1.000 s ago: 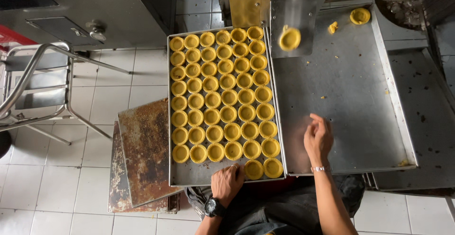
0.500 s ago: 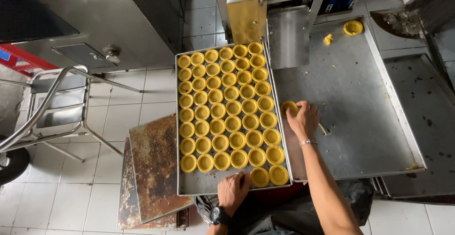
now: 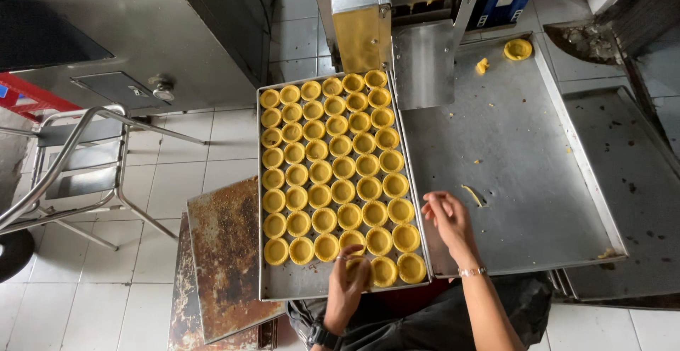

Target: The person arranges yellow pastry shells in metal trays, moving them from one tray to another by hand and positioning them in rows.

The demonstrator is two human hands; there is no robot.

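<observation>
Centre of the frame: a metal baking tray sits filled with yellow tart shells, set in rows running from the upper end near the machine down toward the person. Rows appear complete down to the lowest one, where shells reach from the left column to the right corner; a bare strip of tray remains along the lower left edge. Left hand, wrist in a dark watch, lies over the lowest row at lower centre, fingers curled down onto a shell there; whether it grips that shell or only presses it cannot be told, since the hand covers it. Right hand hovers just beside the tray's right rim at mid-right, fingers loosely spread, holding nothing visible, a thin bracelet at the wrist. Right of the tray: a larger steel sheet, bare but for crumbs, a thin yellow dough scrap and, at upper right, one loose tart shell with a small dough lump near it. Upper centre: a steel pressing machine with a yellow piece on top. Lower left: a rusty brown tray lies partly under the filled one. Judgement: filling looks nearly complete, with perhaps one short row of space left.
</observation>
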